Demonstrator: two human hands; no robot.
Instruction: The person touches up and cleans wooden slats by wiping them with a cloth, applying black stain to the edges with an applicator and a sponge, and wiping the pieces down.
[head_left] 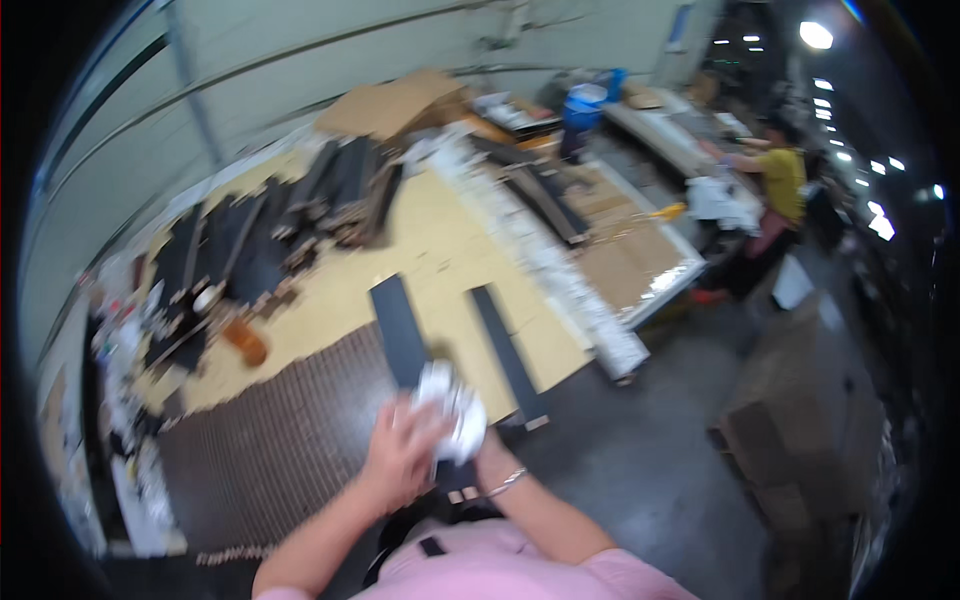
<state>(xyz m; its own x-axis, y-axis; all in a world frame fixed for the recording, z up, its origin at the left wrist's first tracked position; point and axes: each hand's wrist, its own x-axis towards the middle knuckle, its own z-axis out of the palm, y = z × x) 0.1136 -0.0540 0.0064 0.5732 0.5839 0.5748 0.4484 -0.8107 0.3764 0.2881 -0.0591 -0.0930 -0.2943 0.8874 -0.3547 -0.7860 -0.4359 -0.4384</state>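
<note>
My left hand (400,455) and my right hand (478,440) are together at the near edge of a workbench (450,250), both closed around a crumpled white cloth or glove (452,405). The right hand is mostly hidden behind the white bundle; a bracelet (505,483) shows on its wrist. Just beyond the hands lie two long dark flat strips, one (398,328) under the bundle and one (505,350) to its right. The frame is blurred by motion.
A brown ridged mat (270,440) covers the bench's near left part. Stacks of dark strips (270,230) and clutter fill the far left. A row of white pieces (560,270) runs along the bench. A person in a yellow top (780,185) works at another bench on the right. Cardboard boxes (800,420) stand on the grey floor.
</note>
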